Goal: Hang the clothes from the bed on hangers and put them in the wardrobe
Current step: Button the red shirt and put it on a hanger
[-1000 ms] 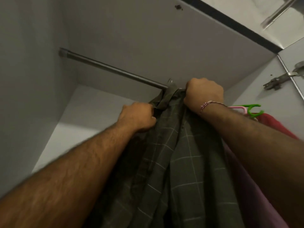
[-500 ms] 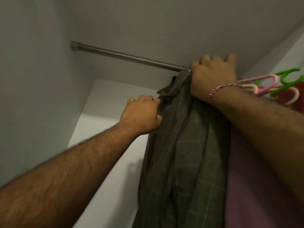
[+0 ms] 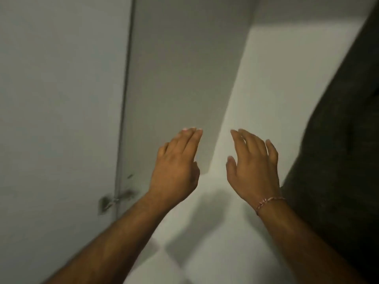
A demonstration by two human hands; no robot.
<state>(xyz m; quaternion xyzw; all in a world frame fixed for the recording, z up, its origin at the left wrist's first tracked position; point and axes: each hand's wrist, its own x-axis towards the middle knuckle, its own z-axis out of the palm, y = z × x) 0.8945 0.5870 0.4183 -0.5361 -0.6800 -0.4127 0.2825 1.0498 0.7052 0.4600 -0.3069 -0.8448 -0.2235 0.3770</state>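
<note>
Since the earlier frames both hands have let go of the shirt [image 3: 338,160] and dropped away from the rail, and the view has swung down and left. Left to right: pale wardrobe door [image 3: 57,119] with a blurred hinge [image 3: 114,199] fills the left of frame; left hand [image 3: 176,169] at center, fingers straight and together, holding nothing; right hand [image 3: 254,171] just right of center, fingers loosely spread, empty, a bracelet [image 3: 266,202] on its wrist. The dark shirt hangs along the right edge inside the wardrobe, just beside the right forearm.
</note>
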